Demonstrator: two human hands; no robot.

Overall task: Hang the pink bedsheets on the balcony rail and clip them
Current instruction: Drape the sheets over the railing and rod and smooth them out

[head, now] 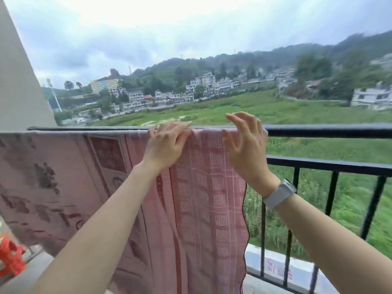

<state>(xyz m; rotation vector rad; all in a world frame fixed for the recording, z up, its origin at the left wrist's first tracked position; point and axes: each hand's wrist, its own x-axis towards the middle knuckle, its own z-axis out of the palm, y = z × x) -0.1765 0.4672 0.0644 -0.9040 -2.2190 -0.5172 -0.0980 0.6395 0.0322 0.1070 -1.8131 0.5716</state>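
A pink patterned bedsheet [207,198] hangs over the dark balcony rail [328,130] and reaches down past the bars. A second pink sheet [53,177] with darker motifs covers the rail to the left. My left hand [167,143] lies flat with straight fingers on the sheet at the top of the rail. My right hand [244,143] hovers just right of it with fingers spread and relaxed, near the sheet's right edge, holding nothing. A white watch sits on my right wrist. No clip is visible in either hand.
Red plastic clips or hangers [10,255] lie at the lower left on the balcony floor. A pale wall column [17,81] rises at the left. The rail's right half is bare, with black bars [333,194] below it. Fields and houses lie beyond.
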